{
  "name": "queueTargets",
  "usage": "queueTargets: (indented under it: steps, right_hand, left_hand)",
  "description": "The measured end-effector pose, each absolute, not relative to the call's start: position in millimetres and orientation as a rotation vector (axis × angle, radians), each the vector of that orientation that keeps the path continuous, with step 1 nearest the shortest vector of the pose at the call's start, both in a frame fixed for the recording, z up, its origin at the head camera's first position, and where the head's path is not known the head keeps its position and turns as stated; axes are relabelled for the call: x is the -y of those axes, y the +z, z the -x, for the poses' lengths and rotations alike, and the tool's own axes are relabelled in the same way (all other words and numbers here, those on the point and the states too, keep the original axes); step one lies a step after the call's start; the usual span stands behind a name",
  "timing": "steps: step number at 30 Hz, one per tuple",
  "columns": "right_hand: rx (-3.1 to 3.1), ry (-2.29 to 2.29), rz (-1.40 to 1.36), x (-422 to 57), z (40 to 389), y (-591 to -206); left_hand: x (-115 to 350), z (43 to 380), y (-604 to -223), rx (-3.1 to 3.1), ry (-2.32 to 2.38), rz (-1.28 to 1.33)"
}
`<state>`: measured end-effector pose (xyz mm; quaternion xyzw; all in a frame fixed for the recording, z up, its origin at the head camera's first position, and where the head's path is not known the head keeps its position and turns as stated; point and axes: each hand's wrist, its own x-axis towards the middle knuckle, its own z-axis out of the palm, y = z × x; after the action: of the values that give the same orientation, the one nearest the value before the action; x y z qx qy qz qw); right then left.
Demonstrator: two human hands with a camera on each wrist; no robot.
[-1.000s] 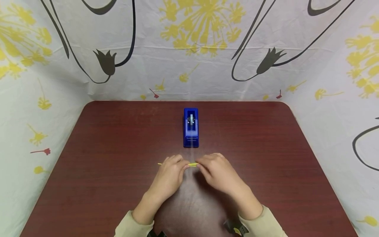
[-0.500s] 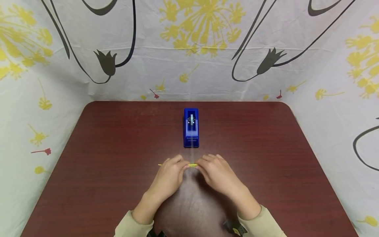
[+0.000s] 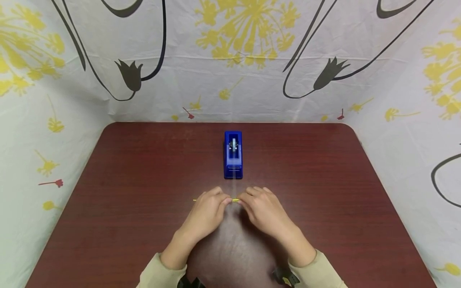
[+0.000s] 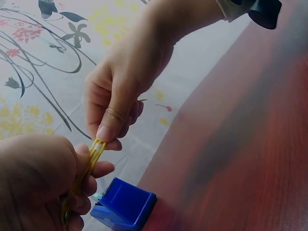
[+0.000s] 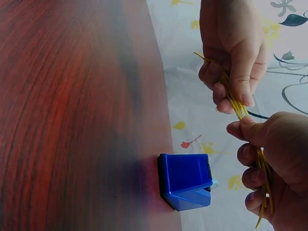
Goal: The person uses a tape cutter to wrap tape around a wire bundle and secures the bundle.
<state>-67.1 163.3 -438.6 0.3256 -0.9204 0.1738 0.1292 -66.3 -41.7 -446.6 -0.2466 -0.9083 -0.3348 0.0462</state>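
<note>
Fingers of the left hand [image 3: 206,214] and right hand [image 3: 265,212] pinch one bundle of yellow strands [image 3: 235,200]; beyond the fingers, a blue tape dispenser [image 3: 233,162] stands on the desk [image 3: 162,160].

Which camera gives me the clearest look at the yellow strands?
The right wrist view: the yellow strands show up close between left hand and right hand, with loose ends visible. The left wrist view shows the middle, but hands hide much of the rest; the head view shows only a short stretch between them and one tip.
</note>
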Motion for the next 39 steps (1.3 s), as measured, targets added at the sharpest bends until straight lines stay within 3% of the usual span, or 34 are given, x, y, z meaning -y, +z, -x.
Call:
queueTargets:
  steps: [19, 39]
  right_hand:
    - [2.54, 0.539, -0.939, -166, 68, -447]
    - [2.753, 0.771, -0.836, -166, 70, -433]
  left_hand:
    - [38, 70, -447, 2.761, -1.071, 0.676]
    - [39, 70, -458, 2.458, -0.842, 0.878]
